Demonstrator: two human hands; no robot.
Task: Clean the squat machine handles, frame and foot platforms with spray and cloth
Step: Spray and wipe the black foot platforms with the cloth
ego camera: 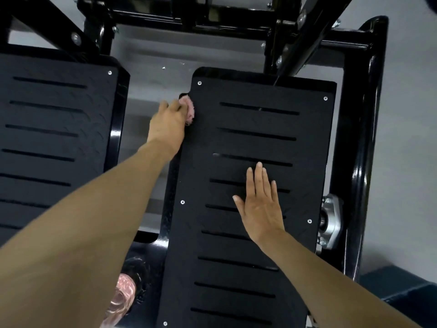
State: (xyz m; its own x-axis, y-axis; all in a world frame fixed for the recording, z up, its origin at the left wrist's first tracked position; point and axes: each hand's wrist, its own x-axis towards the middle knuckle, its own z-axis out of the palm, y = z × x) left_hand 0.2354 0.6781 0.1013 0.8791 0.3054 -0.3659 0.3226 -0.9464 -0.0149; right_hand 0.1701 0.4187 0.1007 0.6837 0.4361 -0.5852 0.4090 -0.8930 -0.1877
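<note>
A pink cloth (190,109) is gripped by the left hand (168,123) at the edge of the foot platform (236,275), set lengthwise ahead; the right hand (260,207) is laid flat on it, fingers straight.

Pink fluffy cloth (190,109), bunched up, pressed against the left edge of the right foot platform (255,138) near its top corner, in the grip of the left hand (166,125). That platform's a black textured plate, slotted crosswise, small screws at the corners. The left foot platform (54,138) matches it, across a gap. Glossy black frame (361,138) tubes run behind and alongside
</note>
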